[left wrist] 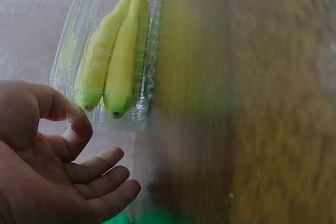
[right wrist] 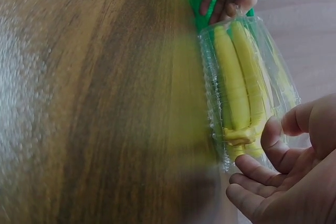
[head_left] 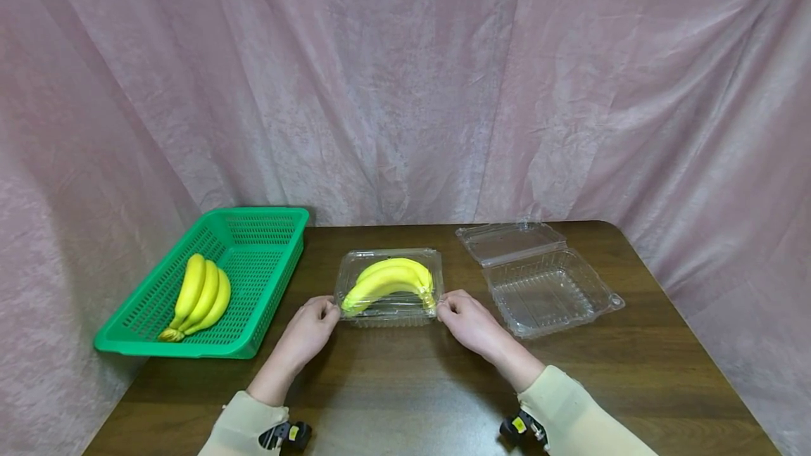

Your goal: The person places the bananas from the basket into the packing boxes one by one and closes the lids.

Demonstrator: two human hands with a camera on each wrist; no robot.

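Note:
A clear plastic clamshell box (head_left: 388, 315) with its lid down stands mid-table, and a bunch of bananas (head_left: 386, 283) lies inside it. My left hand (head_left: 315, 326) pinches the box's left front corner between thumb and index finger. At the opposite front corner, my right hand (head_left: 472, 326) pinches the rim the same way. In the left wrist view the green-tipped banana ends (left wrist: 116, 98) show through the plastic beside the left thumb. The right wrist view has the stem end (right wrist: 239, 137) near the right fingers. Whether the lid's edge is fastened cannot be told.
On the left, a green plastic basket (head_left: 266, 266) holds another bunch of bananas (head_left: 201, 294). A second clear clamshell (head_left: 545, 294) lies with its lid raised at the right. Behind the brown wooden table (head_left: 380, 385) hangs a pink curtain (head_left: 405, 90).

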